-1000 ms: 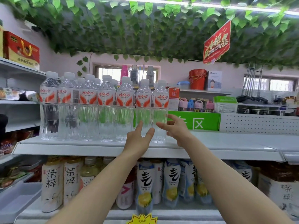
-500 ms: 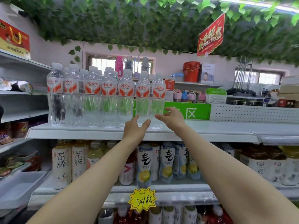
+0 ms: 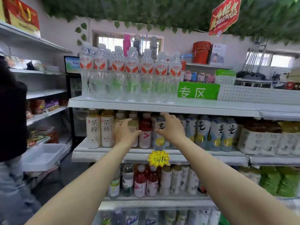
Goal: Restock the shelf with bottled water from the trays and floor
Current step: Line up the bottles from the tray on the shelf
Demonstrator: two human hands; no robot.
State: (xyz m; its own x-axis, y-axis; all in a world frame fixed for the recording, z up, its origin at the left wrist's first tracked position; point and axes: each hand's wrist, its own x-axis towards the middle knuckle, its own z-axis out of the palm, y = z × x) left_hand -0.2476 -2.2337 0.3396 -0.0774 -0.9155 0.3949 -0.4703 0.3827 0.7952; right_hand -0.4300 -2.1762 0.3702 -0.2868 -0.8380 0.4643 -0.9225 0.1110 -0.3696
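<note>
Several clear water bottles (image 3: 129,75) with red-and-white labels and white caps stand in rows on the left part of the white top shelf (image 3: 203,108). My left hand (image 3: 125,134) and my right hand (image 3: 172,129) hang in the air below that shelf's front edge, in front of the drinks on the second shelf. Both hands have relaxed, spread fingers and hold nothing. Neither touches a water bottle.
A green sign (image 3: 198,90) stands right of the water bottles, with bare shelf beyond it. Tea and juice bottles (image 3: 99,129) fill the lower shelves. A yellow price tag (image 3: 158,158) hangs mid-shelf. A person in dark clothes (image 3: 11,120) stands at the left beside a white tray (image 3: 43,155).
Both hands have dropped from the front water bottles on the top shelf to below the shelf edge. The view has pulled back and tilted down, showing more lower shelves.
</note>
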